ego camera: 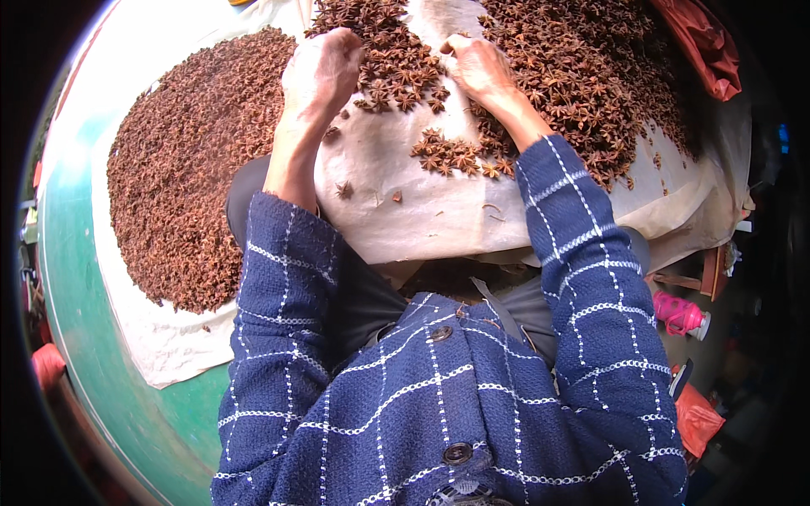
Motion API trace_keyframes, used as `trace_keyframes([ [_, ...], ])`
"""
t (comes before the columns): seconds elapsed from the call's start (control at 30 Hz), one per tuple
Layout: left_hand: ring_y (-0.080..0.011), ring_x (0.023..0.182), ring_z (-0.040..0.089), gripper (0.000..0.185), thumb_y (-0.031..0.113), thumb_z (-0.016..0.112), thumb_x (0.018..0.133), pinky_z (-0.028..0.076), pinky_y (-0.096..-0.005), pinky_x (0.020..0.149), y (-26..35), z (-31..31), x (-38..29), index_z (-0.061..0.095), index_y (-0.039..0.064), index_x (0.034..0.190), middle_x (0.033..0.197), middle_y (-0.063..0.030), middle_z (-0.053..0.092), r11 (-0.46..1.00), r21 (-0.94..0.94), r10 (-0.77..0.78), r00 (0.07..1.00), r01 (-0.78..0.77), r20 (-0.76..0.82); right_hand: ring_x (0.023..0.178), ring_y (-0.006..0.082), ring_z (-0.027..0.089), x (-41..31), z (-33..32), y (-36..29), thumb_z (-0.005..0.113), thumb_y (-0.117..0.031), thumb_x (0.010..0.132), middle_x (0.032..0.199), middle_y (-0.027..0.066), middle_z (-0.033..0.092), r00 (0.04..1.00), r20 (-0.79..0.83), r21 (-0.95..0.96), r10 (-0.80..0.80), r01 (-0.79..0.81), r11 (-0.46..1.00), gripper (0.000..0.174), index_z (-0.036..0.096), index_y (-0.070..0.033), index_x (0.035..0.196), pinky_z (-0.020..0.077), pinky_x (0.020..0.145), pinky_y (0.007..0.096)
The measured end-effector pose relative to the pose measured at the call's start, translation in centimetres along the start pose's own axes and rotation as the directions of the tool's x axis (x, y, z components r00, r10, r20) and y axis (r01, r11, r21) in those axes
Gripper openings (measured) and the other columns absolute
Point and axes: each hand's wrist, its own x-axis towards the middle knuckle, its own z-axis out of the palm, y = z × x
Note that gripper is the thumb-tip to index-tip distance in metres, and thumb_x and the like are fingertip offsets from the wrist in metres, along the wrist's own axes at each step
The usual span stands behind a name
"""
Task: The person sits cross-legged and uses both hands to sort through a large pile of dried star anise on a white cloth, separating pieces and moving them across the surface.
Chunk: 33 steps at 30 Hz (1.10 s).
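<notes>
My left hand is curled at the left edge of the middle heap of star anise. Its fingertips are turned away from view, so whatever it may hold is hidden. Across a bare strip of the pale sheet, my right hand bends its thumb and fingers inward beside the large right-hand heap of star anise. I cannot make out anything between those fingers. Nearer to me lies a small cluster of star anise. One loose star and a few stem bits are scattered on the sheet.
A broad heap of small, reddish-brown star anise covers a white sheet on a green surface at left. A red plastic bag rests at upper right. Lower right are a pink flask and another red bag.
</notes>
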Motion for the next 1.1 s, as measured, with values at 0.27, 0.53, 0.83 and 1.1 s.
trace_keyframes([
  [0.27, -0.0162, 0.071, 0.067, 0.041, 0.010, 0.054, 0.092, 0.058, -0.0270, 0.058, 0.7, 1.7, -0.2, 0.050, 0.008, 0.133, 0.113, -0.0148, 0.063, 0.889, -0.457, 0.070, 0.994, -0.024, 0.084, 0.053, 0.0107, 0.055, 0.8, -0.2, -2.2, 0.066, -0.031, 0.088, 0.059, 0.0017, 0.060, 0.994, -0.109, 0.286, 0.015, 0.017, 0.958, 0.026, 0.070, -0.009, 0.074, 0.0464, 0.053, 0.0299],
  [0.53, -0.0192, 0.056, 0.059, 0.009, 0.009, 0.057, 0.086, 0.047, -0.0331, 0.054, 3.3, 2.3, 0.2, 0.062, 0.003, 0.081, 0.063, -0.0104, 0.059, 0.966, -0.246, 0.064, 0.996, -0.078, -0.066, 0.054, 0.0060, 0.052, -0.8, -1.3, -5.7, 0.061, -0.013, 0.090, 0.065, -0.0013, 0.058, 0.988, 0.026, 0.821, 0.154, -0.109, 0.561, 0.012, 0.066, -0.004, 0.096, 0.0424, 0.049, 0.0216],
  [0.83, -0.0164, 0.056, 0.055, 0.017, 0.019, 0.058, 0.089, 0.046, -0.0318, 0.052, 3.2, 3.0, -0.3, 0.063, 0.003, 0.085, 0.064, -0.0076, 0.057, 0.925, -0.375, 0.188, 0.926, -0.056, 0.326, 0.085, 0.0323, 0.058, -1.9, -0.2, -4.8, 0.064, -0.014, 0.080, 0.092, 0.0165, 0.061, 0.823, -0.512, -0.121, -0.244, 0.212, 0.970, 0.014, 0.065, -0.003, 0.088, 0.0502, 0.071, 0.0420],
  [1.1, -0.0119, 0.045, 0.060, 0.026, 0.025, 0.066, 0.088, 0.049, -0.0243, 0.043, 2.4, -3.0, -5.9, 0.069, -0.001, 0.086, 0.060, -0.0063, 0.064, 0.934, -0.269, 0.164, 0.387, 0.235, 0.907, 0.052, 0.0112, 0.063, -7.6, -10.8, -4.3, 0.062, -0.028, 0.090, 0.063, 0.0028, 0.065, 0.545, 0.767, 0.565, -0.338, -0.325, 0.759, 0.024, 0.068, -0.008, 0.078, 0.0476, 0.052, 0.0245],
])
